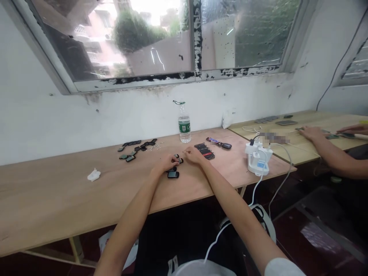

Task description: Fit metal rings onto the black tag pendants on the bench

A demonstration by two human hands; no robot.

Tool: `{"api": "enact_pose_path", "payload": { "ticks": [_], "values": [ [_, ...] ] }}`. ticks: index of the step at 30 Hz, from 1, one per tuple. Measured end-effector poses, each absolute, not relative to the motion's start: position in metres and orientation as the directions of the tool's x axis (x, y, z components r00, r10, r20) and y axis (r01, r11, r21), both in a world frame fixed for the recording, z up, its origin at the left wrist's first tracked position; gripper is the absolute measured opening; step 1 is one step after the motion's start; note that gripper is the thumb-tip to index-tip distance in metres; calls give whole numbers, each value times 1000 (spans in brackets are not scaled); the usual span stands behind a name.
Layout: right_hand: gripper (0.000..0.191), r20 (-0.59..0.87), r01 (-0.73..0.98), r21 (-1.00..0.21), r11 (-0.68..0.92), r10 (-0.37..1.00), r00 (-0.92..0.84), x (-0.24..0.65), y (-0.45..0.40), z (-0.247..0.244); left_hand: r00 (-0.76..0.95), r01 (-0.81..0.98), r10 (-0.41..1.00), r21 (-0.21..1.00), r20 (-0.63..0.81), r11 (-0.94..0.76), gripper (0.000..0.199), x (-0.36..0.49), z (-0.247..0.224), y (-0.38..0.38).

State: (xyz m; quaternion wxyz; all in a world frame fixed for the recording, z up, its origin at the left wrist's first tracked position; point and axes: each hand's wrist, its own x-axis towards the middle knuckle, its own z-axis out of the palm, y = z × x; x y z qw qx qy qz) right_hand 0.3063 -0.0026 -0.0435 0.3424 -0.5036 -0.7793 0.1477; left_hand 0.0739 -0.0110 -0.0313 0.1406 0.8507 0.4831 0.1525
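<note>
Showing a long wooden bench (57,199) under a wide window (161,42), with a second, paler bench (330,122) butting against it far right of the water bottle (184,126), which is the landmark here. Far right of the bottle, a co-worker's hand (312,133) rests on that second bench among dark flat items. Just right of the bottle stands a white charging dock (258,157) with cables running off the bench edge. In front of the bottle, slightly left, are the person's left hand (165,163) and right hand (195,155), both low over the bench. Left-hand fingers (172,158) curl down by a small black device (177,160); right-hand fingers (185,151) reach toward it from the other side, loosely spread. Cannot tell if either hand has hold of it. Another small black device (173,174) lies just below the hands, closer to the person. Left of the bottle sits a scattered cluster of similar small dark pieces (135,149). Right of the bottle lie a black phone-like device (204,151), a Snickers bar (214,142) and a dark fob (226,145). A crumpled white tissue (94,175) lies well left of the bottle.
</note>
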Motion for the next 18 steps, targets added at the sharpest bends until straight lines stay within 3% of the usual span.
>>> {"api": "enact_pose_path", "payload": {
  "ticks": [4, 10, 18],
  "values": [
    [36, 376, 831, -491, 259, 924, -66, 320, 1, -42, 489, 782, 853, 343, 181, -521, 23, 66, -32, -11],
    [34, 272, 897, -398, 193, 959, -86, 322, -4, -43, 429, 759, 855, 397, 291, -516, 27, 47, -19, -18],
    [33, 264, 888, -410, 208, 959, -103, 320, 2, -48, 634, 568, 760, 580, 143, -584, 29, 20, -15, -36]
  ]
}}
